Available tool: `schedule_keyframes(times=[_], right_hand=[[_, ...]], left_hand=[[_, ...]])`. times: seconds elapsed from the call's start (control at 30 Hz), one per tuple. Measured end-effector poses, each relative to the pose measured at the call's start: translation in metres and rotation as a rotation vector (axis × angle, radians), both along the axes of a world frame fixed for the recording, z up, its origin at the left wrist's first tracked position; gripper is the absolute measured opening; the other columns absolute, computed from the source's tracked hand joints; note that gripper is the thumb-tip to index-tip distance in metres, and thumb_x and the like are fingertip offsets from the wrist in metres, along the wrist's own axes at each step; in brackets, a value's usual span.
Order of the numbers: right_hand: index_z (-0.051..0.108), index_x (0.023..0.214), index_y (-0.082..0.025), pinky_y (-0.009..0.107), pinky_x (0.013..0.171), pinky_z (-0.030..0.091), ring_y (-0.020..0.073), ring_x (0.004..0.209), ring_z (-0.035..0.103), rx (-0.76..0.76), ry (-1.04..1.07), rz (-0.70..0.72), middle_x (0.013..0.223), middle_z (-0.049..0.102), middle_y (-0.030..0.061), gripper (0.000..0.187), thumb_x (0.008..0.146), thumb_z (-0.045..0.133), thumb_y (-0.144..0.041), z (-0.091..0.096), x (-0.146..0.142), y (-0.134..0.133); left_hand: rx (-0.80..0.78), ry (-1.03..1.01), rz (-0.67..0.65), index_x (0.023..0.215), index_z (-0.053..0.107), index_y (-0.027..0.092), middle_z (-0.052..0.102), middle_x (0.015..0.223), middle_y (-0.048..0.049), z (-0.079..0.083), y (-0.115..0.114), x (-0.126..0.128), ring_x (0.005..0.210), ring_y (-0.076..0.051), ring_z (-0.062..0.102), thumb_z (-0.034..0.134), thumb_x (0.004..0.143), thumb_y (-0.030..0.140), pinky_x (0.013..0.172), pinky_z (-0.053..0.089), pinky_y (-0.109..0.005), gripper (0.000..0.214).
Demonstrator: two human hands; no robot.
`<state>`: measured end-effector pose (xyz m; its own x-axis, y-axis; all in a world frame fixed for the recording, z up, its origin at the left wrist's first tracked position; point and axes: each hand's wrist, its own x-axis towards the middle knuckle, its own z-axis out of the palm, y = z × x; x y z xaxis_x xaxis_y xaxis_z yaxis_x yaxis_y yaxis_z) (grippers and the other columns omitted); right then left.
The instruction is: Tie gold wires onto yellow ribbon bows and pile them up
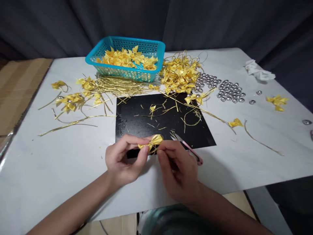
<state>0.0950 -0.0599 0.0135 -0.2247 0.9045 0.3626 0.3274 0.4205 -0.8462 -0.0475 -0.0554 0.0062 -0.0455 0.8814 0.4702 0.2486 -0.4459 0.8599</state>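
Dark curtain (146, 19) along the top; white table (61, 176) across most of the frame, black mat (132, 129) at its centre with gold snippets scattered over it.

Left hand (126, 160), lower centre: thumb and forefinger clamped on a yellow bow (157, 140), held over the mat's near edge. Right hand (181, 171), just right of it: thumb and forefinger together, pinching the gold cord (153, 151) at the bow's lower right; its other fingers curl under, partly hidden.

Scissors (187, 145), pink-handled, lie beside the right hand, partly covered by it.

Upper centre: blue basket (127, 67) with yellow pieces (117, 58) inside. Gold strands (119, 85) heaped along its near side. Right of the basket, a pile of bows (181, 75), then silver beads (231, 91). Crumpled white tissue (260, 72), upper right. More bows (69, 101) at left, among loose strands.
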Motion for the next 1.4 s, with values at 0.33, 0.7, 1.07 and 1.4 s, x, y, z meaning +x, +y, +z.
schedule_keyframes(times=[0.33,0.7,1.07,1.4], right_hand=[[0.043,0.085,-0.018,0.013,0.036,0.022,0.0009,0.037,0.031,0.012,-0.027,0.002,0.052,0.038,-0.0085,0.010,0.085,0.043,-0.008,-0.002,0.002,0.002],[0.042,0.090,-0.018,0.012,0.038,0.027,0.0010,0.040,0.037,0.006,0.027,0.029,0.056,0.043,-0.0081,0.012,0.085,0.043,-0.006,-0.004,0.000,-0.001],[0.038,0.093,-0.020,0.015,0.043,0.029,0.0026,0.046,0.036,0.012,0.087,0.137,0.066,0.040,-0.0058,0.015,0.086,0.041,-0.007,-0.007,0.002,-0.003],[0.037,0.094,-0.025,0.019,0.039,0.022,0.0049,0.042,0.028,-0.136,0.177,0.164,0.056,0.030,-0.0072,0.017,0.088,0.040,-0.010,-0.010,0.004,-0.012]], left_hand=[[0.019,0.001,0.056,0.085,0.060,0.016,0.075,0.082,-0.0047,0.000,0.002,0.003,0.072,-0.013,0.072,0.060,0.076,0.003,0.062,0.058,-0.015,0.016],[0.132,0.136,0.075,0.090,0.060,0.015,0.074,0.087,-0.0048,-0.003,-0.001,-0.001,0.073,-0.013,0.071,0.065,0.072,0.004,0.066,0.058,-0.016,0.022],[0.285,0.556,-0.076,0.072,0.056,0.020,0.074,0.079,-0.0032,0.019,0.003,-0.012,0.067,-0.012,0.070,0.050,0.083,0.010,0.061,0.057,-0.015,0.016],[0.212,0.677,-0.118,0.076,0.057,0.020,0.073,0.078,-0.0026,0.027,-0.004,-0.011,0.066,-0.014,0.069,0.040,0.087,0.010,0.056,0.055,-0.018,0.023]])
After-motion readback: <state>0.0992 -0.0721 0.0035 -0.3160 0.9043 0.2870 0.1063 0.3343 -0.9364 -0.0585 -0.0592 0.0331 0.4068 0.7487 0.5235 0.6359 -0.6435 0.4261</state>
